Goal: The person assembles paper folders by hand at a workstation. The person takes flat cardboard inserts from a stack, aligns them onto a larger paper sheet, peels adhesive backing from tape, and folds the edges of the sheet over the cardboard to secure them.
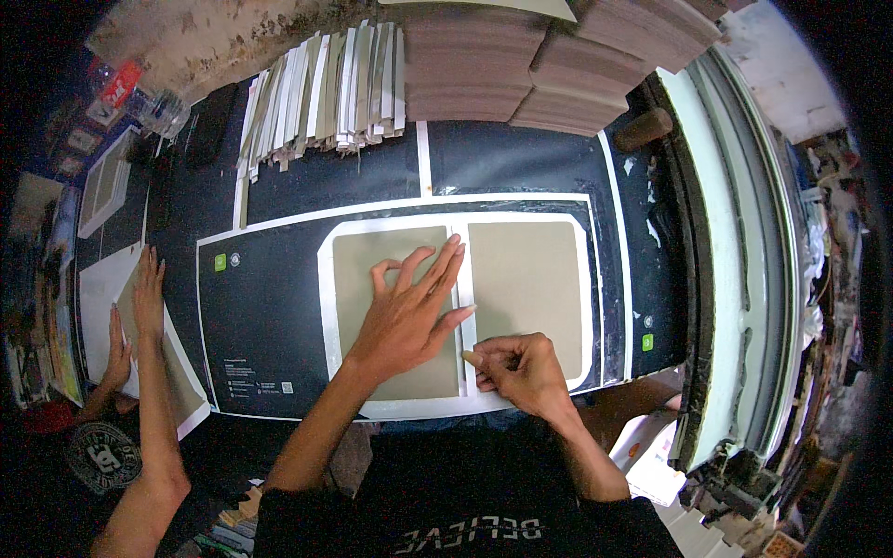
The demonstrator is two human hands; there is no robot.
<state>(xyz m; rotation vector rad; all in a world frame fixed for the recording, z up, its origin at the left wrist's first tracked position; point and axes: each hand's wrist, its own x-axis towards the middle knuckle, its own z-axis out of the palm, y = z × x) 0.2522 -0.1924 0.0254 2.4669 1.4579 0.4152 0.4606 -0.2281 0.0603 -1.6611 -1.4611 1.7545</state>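
Observation:
A white sheet [593, 307] with trimmed corners lies in front of me on a dark printed work surface. On it rest two grey-brown boards, a left board [409, 383] and a right board [530, 279], with a narrow spine strip [466, 270] between them. My left hand [405, 312] lies spread over the left board, its fingertips reaching the strip near the top and its thumb crossing it. My right hand [523, 372] is curled closed at the lower part of the strip, its fingertips at the strip. Whatever it pinches is too small to name.
A bundle of narrow card strips [321, 88] lies at the back, beside tall stacks of brown board [484, 70]. A long pale-green machine [735, 260] borders the right side. At left, another person's hands [144, 298] press on a white sheet with a board [172, 358].

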